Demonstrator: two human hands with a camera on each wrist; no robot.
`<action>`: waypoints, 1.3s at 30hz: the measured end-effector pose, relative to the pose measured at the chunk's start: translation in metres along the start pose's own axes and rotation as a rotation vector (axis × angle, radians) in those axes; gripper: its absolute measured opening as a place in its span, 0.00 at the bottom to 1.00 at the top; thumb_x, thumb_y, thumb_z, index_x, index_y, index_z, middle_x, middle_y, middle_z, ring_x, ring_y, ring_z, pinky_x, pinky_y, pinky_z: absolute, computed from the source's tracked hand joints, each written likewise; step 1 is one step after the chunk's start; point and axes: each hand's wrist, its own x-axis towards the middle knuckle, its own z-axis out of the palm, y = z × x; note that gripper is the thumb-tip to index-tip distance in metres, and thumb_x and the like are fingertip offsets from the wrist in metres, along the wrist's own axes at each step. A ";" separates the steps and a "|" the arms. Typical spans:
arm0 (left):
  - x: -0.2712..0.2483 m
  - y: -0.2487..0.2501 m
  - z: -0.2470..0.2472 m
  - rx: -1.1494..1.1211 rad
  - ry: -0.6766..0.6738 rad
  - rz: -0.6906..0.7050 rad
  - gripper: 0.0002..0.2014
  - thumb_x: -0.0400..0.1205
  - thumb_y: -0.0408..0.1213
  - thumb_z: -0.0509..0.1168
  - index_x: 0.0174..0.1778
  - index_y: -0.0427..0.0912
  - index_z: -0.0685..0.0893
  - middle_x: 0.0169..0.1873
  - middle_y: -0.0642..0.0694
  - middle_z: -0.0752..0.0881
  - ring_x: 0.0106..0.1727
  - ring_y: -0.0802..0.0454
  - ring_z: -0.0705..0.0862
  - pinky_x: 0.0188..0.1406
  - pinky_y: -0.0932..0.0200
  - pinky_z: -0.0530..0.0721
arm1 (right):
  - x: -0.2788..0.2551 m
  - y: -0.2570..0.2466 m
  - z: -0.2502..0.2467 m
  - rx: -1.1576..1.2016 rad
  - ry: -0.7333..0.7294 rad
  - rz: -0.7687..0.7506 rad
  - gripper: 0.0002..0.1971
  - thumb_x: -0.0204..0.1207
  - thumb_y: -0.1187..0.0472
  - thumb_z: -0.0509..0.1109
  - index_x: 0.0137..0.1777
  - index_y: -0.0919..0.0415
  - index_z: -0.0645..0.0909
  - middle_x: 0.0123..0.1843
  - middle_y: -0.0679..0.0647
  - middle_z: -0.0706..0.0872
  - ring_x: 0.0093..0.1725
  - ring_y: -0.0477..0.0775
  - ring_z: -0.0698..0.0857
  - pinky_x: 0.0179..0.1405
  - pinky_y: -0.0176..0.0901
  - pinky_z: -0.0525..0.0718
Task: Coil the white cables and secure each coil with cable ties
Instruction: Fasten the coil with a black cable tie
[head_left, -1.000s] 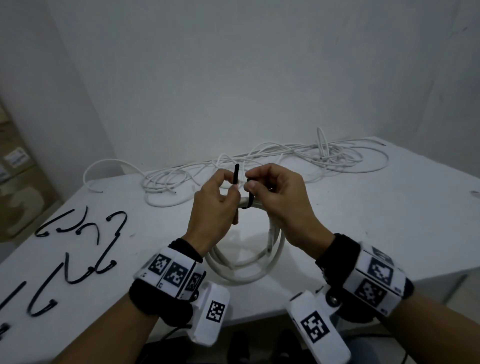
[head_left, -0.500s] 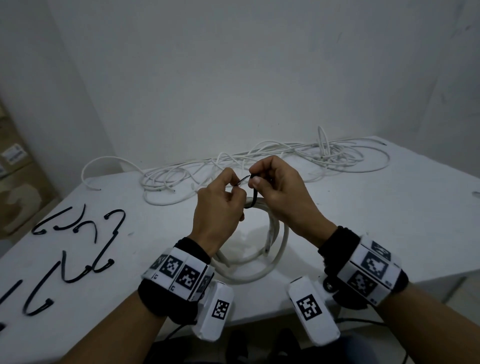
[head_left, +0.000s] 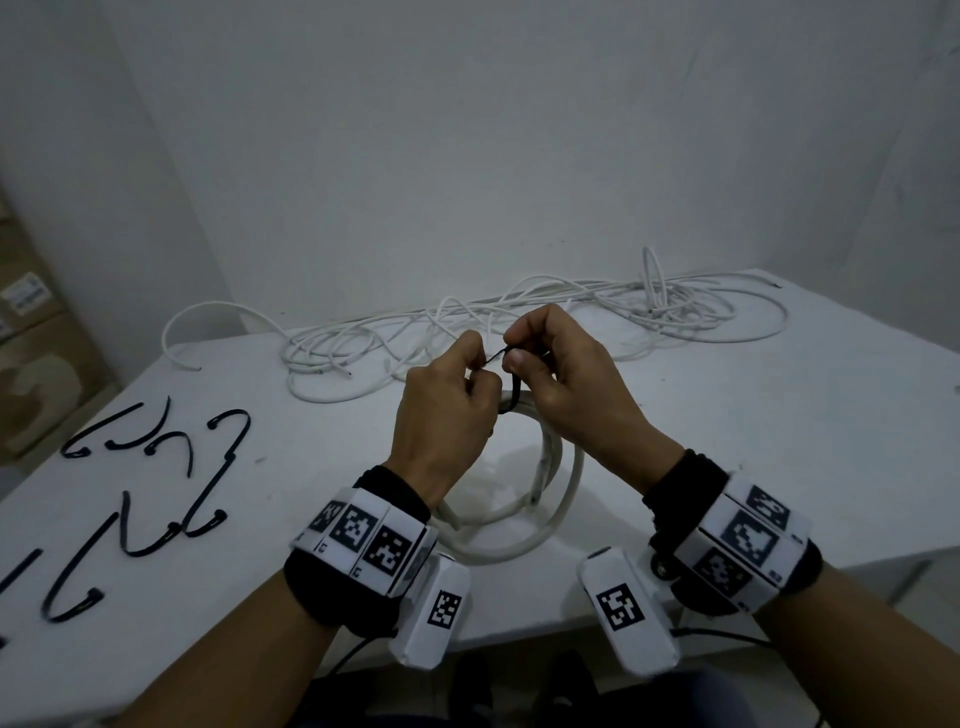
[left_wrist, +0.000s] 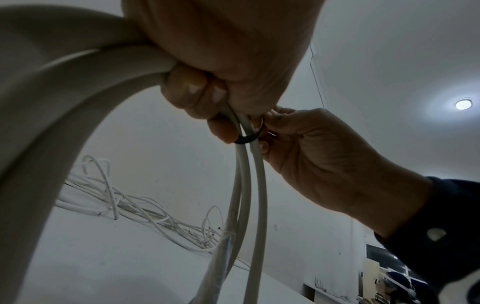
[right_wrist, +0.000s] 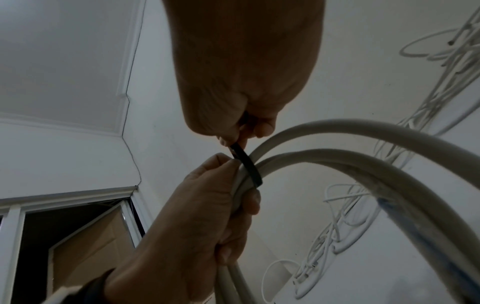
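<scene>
Left hand (head_left: 447, 410) grips the thick white cable coil (head_left: 524, 525) at its top, held up over the white table (head_left: 727, 441) w/ its lower loop near the front edge. Right hand (head_left: 561, 374) pinches the thin black cable tie (right_wrist: 246, 164) wrapped round the coil's strands betw. both hands. Loose white cables (head_left: 519, 322) lie tangled at the table's back; spare black ties (head_left: 156, 493) left.

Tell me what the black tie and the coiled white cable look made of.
Black tie: a thin flat strap, matte, bending smoothly round the bundle, so probably flexible plastic such as nylon.
Coiled white cable: a smooth, slightly glossy white jacket holding broad curves, likely PVC or a similar plastic sheath; its core is not visible.
</scene>
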 end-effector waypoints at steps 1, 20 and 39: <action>0.000 0.000 0.000 0.003 0.002 0.006 0.05 0.80 0.29 0.57 0.39 0.42 0.73 0.20 0.41 0.83 0.24 0.41 0.82 0.27 0.47 0.82 | 0.001 -0.002 -0.001 -0.023 -0.016 -0.010 0.07 0.79 0.72 0.64 0.49 0.59 0.74 0.38 0.46 0.81 0.33 0.37 0.79 0.34 0.22 0.76; 0.000 -0.009 -0.006 -0.078 0.019 -0.113 0.04 0.82 0.33 0.59 0.42 0.43 0.74 0.26 0.46 0.88 0.25 0.50 0.86 0.31 0.48 0.86 | -0.003 0.008 0.018 -0.285 0.114 -0.128 0.03 0.74 0.67 0.73 0.41 0.65 0.81 0.33 0.52 0.85 0.31 0.46 0.79 0.34 0.29 0.76; 0.002 -0.028 -0.003 0.065 0.111 0.131 0.07 0.78 0.32 0.56 0.37 0.48 0.68 0.31 0.47 0.74 0.34 0.52 0.70 0.31 0.59 0.67 | -0.003 0.005 0.025 0.271 0.160 0.054 0.13 0.77 0.74 0.66 0.43 0.52 0.79 0.39 0.47 0.84 0.40 0.47 0.83 0.41 0.35 0.82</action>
